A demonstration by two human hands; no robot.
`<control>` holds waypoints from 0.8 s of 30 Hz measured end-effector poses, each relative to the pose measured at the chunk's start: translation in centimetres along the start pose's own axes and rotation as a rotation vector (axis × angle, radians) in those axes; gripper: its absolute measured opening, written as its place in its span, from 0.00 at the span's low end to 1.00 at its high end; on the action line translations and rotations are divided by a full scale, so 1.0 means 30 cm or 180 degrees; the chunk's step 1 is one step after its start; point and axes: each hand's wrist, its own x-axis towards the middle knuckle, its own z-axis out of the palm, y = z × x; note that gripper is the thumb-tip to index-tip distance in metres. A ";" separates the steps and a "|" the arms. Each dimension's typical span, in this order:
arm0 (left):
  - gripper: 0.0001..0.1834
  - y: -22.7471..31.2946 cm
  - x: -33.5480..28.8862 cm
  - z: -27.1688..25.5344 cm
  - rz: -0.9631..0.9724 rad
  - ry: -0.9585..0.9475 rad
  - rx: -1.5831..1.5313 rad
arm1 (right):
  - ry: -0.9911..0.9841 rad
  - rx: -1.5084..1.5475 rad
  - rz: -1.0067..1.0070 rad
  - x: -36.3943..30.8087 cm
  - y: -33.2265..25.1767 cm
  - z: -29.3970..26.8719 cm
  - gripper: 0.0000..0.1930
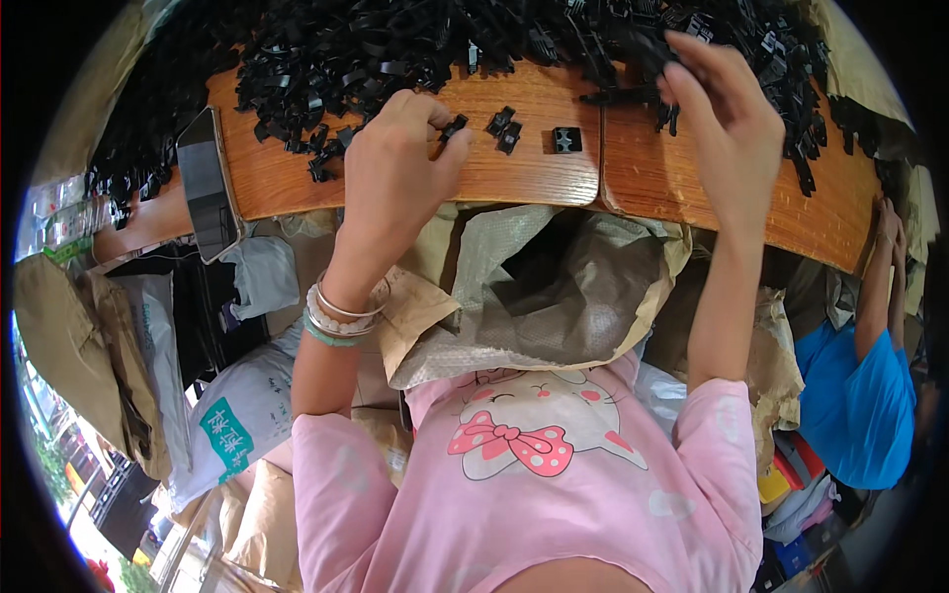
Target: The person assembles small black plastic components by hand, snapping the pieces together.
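My left hand [400, 148], with bracelets at the wrist, pinches a small black plastic part [454, 127] between thumb and forefinger above the wooden table. Just right of it lie two small black pieces [504, 128], side by side. A squarish black piece with a paler centre [567, 140] sits apart near the table's front edge. At the right, my right hand [730, 124] is over the edge of the heap of black plastic parts [366, 59]. Its thumb and forefinger close around a dark plastic part [647, 51], blurred by motion. A longer black piece [625, 97] lies below those fingers.
A phone-like dark slab [210, 183] leans at the table's left end. An open woven sack [474, 296] hangs between my body and the table edge [672, 212]. White and brown bags [247, 395] crowd the left. Another person in blue [855, 405] is at the right.
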 end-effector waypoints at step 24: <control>0.14 0.149 -0.016 0.097 0.0796 -0.0408 -0.0861 | -0.1403 -0.0926 -0.0541 -0.137 0.030 -0.045 0.13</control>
